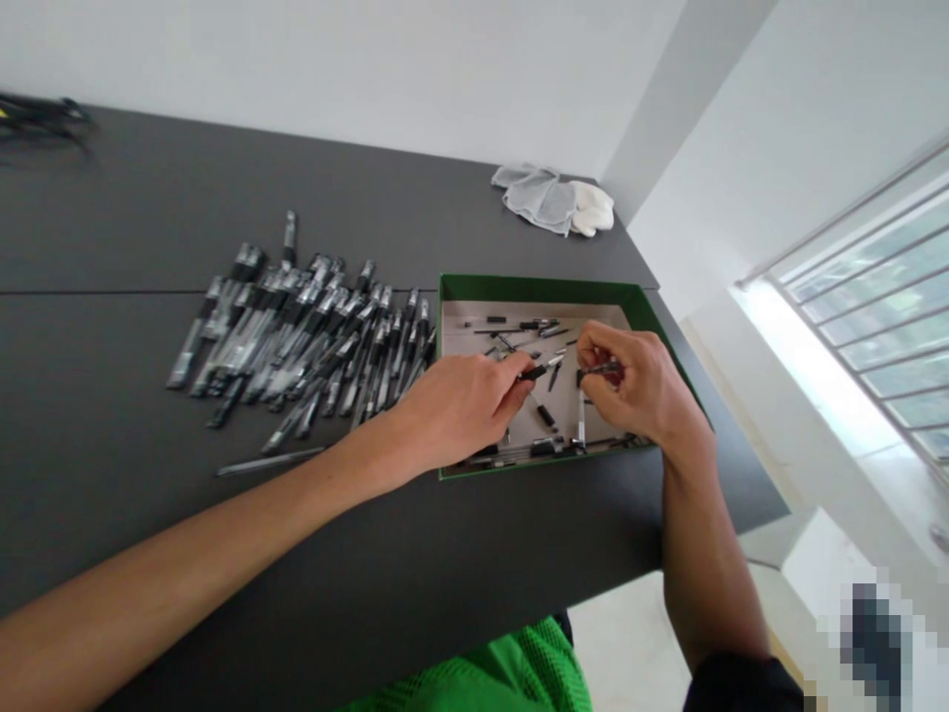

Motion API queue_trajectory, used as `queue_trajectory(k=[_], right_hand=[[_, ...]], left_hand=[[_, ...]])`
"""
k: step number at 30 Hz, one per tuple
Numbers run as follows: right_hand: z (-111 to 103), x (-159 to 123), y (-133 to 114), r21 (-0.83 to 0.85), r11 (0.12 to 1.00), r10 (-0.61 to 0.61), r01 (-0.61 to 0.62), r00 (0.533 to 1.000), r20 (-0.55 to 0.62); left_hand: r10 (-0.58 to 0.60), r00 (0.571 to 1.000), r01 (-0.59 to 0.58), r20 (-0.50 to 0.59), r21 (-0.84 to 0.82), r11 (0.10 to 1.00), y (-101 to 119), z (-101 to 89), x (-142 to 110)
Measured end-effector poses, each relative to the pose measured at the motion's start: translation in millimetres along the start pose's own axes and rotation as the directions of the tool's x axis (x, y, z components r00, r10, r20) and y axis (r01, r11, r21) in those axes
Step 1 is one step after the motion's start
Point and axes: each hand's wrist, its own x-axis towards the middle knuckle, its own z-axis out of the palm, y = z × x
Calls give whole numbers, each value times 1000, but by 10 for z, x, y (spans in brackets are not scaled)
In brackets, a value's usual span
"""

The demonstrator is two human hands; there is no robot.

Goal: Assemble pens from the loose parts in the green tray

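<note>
My left hand [474, 403] is closed over the left part of a shallow green box [541, 289]. From its fingers sticks a pen barrel [535, 373] with a black grip and a pale tip pointing right. My right hand [630, 381] is pinched shut above the box's right side. Between its fingers is a small dark pen part [604, 368], mostly hidden, perhaps a cap. Below my hands, loose pen parts [547, 416] lie scattered on the box's pale floor. A clear pen piece [581, 420] with a dark end lies just left of my right hand.
A large heap of black-and-clear pens [297, 336] covers the dark table [297, 574] left of the box. One thin pen [268, 462] lies apart in front. White gloves [553, 203] rest at the back right corner by the wall; black cables [44, 117] lie far left.
</note>
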Motion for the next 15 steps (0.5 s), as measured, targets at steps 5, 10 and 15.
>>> queue_trajectory(k=[5,10,15], right_hand=[[2,-1,-7,-37,999,21,-19,998,52],[-28,-12,-27,61,998,-4,-2,996,90],[-34,-4,-39,148,989,5,-16,997,77]], left_hand=[[13,1000,-13,-10,17,1000,1,-2,0],[5,1000,-5,-12,-9,1000,-13,16,4],[12,1000,-12,-9,-15,1000,-24,28,8]])
